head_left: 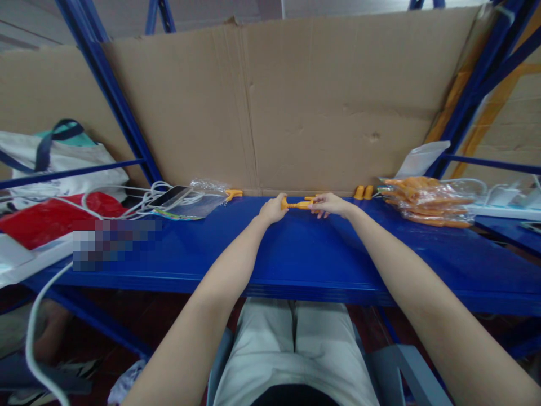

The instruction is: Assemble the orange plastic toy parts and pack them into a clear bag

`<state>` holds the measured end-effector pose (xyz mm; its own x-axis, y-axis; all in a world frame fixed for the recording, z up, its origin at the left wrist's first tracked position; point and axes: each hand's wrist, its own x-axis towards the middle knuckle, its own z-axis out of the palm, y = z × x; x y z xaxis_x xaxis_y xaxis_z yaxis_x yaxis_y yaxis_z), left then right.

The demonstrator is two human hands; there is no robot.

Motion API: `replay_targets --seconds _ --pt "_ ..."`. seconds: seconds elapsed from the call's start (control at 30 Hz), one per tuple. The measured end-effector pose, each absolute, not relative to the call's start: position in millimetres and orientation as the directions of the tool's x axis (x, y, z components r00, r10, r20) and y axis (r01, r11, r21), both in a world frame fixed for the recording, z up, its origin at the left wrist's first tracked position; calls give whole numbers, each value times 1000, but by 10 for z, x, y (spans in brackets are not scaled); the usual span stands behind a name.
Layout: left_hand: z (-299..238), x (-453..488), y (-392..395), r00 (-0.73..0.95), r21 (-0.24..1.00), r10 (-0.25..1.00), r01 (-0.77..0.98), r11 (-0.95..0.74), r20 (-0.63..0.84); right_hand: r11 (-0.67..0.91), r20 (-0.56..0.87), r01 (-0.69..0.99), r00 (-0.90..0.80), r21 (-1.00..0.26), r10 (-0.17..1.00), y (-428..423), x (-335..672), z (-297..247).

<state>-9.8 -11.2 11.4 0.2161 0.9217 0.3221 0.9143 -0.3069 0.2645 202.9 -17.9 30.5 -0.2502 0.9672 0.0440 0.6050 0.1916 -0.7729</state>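
Near the rear edge of the blue table (296,251), in front of the cardboard panel (338,101), an orange piece (301,205) is held roughly level between the two hands. The left hand (274,209) closes around its left end; the right hand (332,204) pinches its right end between thumb and fingers. A narrow, ridged section shows next to the left hand. Whether the piece is one part or several joined parts cannot be determined.

Status: the held piece is gripped at both ends, so work on it is judged to be in progress. It is not yet released, and its finished condition cannot be confirmed.

Two orange caps (359,192) stand unheld near the right hand, by the panel. A separate orange part (234,194) rests to the left, beside a clear plastic bag (198,207). Stacked bagged orange pieces (426,197) lie at the right; whether these are completed or pending cannot be determined.
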Motion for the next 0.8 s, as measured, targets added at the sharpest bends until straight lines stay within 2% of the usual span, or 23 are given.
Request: replay_targets --seconds 0.27,0.43,0.53,0.63,0.8 --pt "61 -206 -25 120 304 924 922 -239 363 229 81 790 -223 -569 971 -204 1892 255" --pt "73 -355 6 -123 343 949 939 16 290 249 71 890 -240 -382 968 -254 1832 268" --pt "65 -445 14 -269 388 935 907 165 229 250 123 948 -229 -196 966 -286 1785 276" --pt "37 -533 42 -339 412 917 881 231 210 226 194 973 -213 -44 957 -337 1738 280" --pt "-4 -632 113 -364 439 901 867 234 238 209 325 978 -194 -11 926 -407 1674 276"
